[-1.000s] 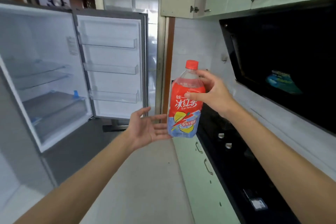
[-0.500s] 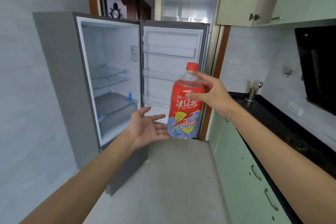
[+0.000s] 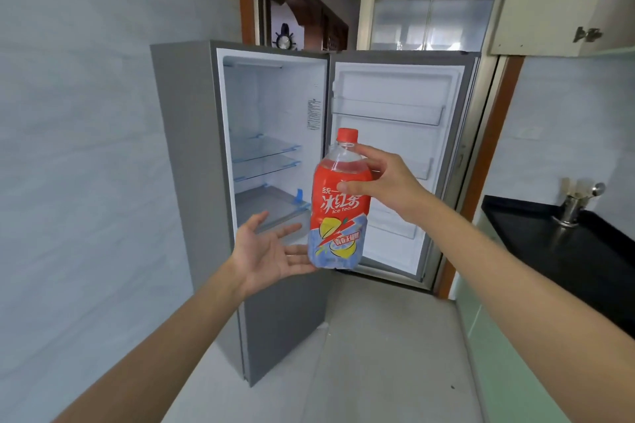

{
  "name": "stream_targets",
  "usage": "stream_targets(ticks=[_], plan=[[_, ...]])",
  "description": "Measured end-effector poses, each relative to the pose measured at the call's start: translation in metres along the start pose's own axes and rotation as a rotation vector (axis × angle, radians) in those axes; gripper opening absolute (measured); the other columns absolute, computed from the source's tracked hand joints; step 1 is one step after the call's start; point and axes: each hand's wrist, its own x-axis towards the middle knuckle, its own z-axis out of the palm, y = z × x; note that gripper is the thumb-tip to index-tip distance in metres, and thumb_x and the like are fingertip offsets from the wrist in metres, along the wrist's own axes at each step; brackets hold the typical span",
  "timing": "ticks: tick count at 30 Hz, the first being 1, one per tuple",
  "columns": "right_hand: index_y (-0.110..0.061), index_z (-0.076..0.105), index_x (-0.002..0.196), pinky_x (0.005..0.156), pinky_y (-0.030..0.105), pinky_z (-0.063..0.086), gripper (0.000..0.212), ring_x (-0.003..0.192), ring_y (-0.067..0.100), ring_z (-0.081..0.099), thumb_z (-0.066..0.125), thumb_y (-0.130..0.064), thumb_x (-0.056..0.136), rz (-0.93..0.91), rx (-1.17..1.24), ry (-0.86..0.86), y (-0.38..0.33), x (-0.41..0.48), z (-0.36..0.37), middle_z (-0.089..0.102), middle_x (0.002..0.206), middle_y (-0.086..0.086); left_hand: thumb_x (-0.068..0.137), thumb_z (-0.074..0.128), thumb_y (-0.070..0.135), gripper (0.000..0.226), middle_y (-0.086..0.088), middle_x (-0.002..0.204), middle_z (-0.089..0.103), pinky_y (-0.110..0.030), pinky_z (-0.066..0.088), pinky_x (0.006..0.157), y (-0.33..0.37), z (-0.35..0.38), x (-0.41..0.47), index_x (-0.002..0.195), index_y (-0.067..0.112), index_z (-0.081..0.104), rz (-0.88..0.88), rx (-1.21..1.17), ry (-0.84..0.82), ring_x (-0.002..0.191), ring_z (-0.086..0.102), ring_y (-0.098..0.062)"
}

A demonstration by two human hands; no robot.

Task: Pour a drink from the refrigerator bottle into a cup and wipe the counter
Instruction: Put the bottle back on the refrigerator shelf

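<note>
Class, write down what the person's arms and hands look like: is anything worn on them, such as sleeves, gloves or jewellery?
Both the left hand and the right hand are bare: no gloves, and no rings on the fingers that show. The left forearm and right forearm are uncovered up to the frame's edge, with no sleeve, watch or bracelet in view.

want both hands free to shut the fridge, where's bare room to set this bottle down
The black counter has bare room for the bottle in front of the metal holder at its back corner; that corner is the only crowded spot. Inside the fridge, the glass shelves and door racks hold nothing visible.
</note>
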Motion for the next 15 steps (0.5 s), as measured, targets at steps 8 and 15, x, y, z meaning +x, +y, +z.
stream_targets(ticks=[8,15], plan=[[-0.04,0.058,0.122,0.067,0.02,0.057,0.061,0.093,0.007,0.069,0.085,-0.018,0.072,-0.067,-0.012,-0.099,0.031,0.091,-0.016,0.068,0.106,-0.016,0.091,0.038,0.062,0.076,-0.038,0.135,0.052,-0.069,0.037,0.105,0.034,-0.002,0.068,0.149,0.012,0.036,0.097,-0.017,0.06,0.12,0.054,-0.058],[-0.033,0.058,0.13,0.074,0.028,0.06,0.069,0.101,0.015,0.068,0.086,-0.019,0.068,-0.095,0.016,-0.172,0.066,0.169,-0.043,0.07,0.115,-0.004,0.092,0.037,0.063,0.075,-0.038,0.137,0.05,-0.068,0.043,0.098,0.059,0.007,0.131,0.149,0.013,0.036,0.147,-0.031,0.114,0.121,0.053,-0.058]])
